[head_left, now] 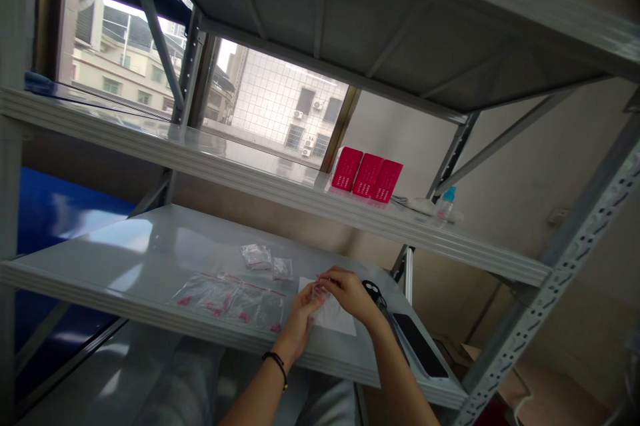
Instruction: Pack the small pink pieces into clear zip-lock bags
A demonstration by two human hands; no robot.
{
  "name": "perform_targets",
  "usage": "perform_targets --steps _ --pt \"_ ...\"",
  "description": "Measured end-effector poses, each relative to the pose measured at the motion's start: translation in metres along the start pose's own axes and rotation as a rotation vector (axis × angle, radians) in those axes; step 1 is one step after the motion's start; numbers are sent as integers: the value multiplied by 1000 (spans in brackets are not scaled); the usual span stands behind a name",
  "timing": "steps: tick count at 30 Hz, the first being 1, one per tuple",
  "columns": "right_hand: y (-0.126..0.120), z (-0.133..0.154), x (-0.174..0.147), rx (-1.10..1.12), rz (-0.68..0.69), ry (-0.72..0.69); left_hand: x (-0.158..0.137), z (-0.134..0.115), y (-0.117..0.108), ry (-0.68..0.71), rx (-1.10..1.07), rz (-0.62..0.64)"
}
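Observation:
My left hand (299, 321) is closed on a small clear plastic bag (320, 292), held just above a white sheet of paper (341, 319). At the top of this bag, the fingers of my right hand (351, 291) are pinched together. What is inside the bag is too small to make out. To the left, several larger clear zip bags (244, 299) lie flat in a row, with small pinkish-red pieces (216, 310) inside. Behind them rest a few small clear bags (256, 257) and a single small bag (283, 269).
A dark-screened phone (420, 346) lies at the shelf's right end, beside a black object (372, 290) I cannot identify. Red boxes (367, 174) and a blue-capped bottle (447, 203) stand on the shelf above. A perforated metal upright (565, 279) rises at right.

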State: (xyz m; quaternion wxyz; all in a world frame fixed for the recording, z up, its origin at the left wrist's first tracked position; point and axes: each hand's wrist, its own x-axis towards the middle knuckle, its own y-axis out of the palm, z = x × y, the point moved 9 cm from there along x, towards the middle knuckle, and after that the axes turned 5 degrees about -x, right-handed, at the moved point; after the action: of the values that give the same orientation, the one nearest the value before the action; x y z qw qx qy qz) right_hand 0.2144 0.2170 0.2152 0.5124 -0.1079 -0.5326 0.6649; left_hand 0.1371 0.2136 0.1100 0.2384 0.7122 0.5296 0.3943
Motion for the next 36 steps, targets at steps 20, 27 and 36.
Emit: perform_targets --steps 20,27,36 --pt "60 -118 -30 -292 -59 186 6 21 -35 -100 -149 -209" --pt "63 -113 -36 -345 -42 164 3 17 -32 -96 -178 -231" --pt "55 -117 -36 -338 -39 196 3 17 -32 -89 -165 -245"
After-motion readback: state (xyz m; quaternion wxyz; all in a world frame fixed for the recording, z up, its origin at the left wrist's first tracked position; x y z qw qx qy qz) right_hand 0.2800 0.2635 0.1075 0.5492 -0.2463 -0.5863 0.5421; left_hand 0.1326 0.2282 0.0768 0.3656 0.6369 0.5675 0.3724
